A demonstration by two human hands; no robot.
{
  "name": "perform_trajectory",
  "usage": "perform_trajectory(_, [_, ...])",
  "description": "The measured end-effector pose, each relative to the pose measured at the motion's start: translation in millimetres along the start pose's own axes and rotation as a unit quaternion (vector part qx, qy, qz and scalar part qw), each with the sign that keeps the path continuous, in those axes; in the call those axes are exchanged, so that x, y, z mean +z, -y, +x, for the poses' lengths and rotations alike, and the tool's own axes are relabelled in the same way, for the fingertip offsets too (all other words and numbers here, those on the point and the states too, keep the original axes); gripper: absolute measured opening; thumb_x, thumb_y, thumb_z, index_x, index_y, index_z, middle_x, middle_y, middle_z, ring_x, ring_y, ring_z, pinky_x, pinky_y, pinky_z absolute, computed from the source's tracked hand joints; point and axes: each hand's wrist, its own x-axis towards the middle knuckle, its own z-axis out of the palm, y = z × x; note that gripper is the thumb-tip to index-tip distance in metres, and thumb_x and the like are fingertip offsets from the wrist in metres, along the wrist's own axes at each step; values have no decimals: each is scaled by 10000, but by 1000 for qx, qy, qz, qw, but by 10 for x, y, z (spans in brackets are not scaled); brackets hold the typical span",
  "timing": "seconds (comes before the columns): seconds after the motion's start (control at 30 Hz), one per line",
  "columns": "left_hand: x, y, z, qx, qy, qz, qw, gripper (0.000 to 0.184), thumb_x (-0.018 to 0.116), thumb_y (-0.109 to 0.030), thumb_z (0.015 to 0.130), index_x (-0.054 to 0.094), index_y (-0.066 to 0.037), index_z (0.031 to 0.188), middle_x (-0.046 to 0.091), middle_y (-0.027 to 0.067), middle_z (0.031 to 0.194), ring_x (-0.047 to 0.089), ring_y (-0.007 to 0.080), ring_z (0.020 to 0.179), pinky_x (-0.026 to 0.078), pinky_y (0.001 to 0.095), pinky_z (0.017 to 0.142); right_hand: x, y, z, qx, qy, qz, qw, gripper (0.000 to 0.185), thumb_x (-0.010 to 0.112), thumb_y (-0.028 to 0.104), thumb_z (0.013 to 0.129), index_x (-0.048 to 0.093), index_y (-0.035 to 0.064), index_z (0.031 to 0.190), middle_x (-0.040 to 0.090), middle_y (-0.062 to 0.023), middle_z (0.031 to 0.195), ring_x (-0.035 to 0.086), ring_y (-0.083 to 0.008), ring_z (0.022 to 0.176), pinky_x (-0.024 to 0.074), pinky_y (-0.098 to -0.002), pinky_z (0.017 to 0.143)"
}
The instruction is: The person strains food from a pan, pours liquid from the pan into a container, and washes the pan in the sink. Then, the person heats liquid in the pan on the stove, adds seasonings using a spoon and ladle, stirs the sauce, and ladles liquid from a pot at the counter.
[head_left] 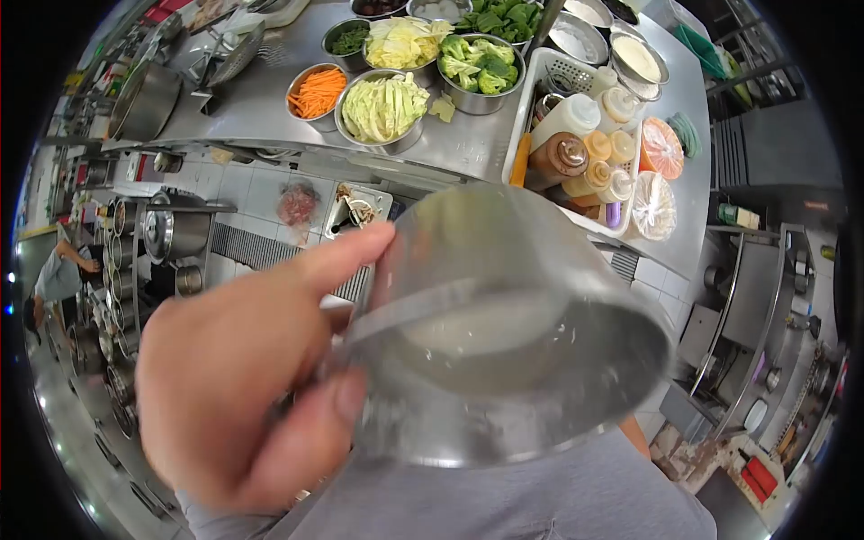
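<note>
My left hand (256, 369) grips the rim of a stainless steel bowl (486, 414), thumb on the near side and index finger along the outer wall. The bowl is tilted, close to my head, its mouth turned toward me and downward. Small white bits cling to its wet-looking inside. The motion blurs the hand and bowl. A sliver of skin shows beyond the bowl's lower right edge, perhaps my right arm; the fingers of my right hand are hidden.
A steel counter (450, 148) ahead carries bowls of carrot strips (318, 93), sliced cabbage (382, 108) and broccoli (480, 65). A white basket (519, 144) holds squeeze bottles (569, 119). At far left, a person (61, 270) stands near pots; shelves (756, 279) stand at right.
</note>
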Motion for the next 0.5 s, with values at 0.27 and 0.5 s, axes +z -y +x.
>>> perform_trajectory(0.27, [-417,-54,349,280,228,110,926,472,601,-115,953,380,59,574,563,489,1120,654,484,1080,616,431,821,564,-120,-347,22,-9,31,999,130,666,101,865,590,35,948,554,-42,604,512,-165,413,426,-323,373])
perform_trajectory(0.5, [-377,343,120,218,95,61,969,349,611,-115,925,448,35,656,551,325,928,590,355,878,544,384,707,839,-325,-445,40,-12,28,999,103,663,87,865,593,32,915,550,-40,604,506,-160,414,423,-319,374])
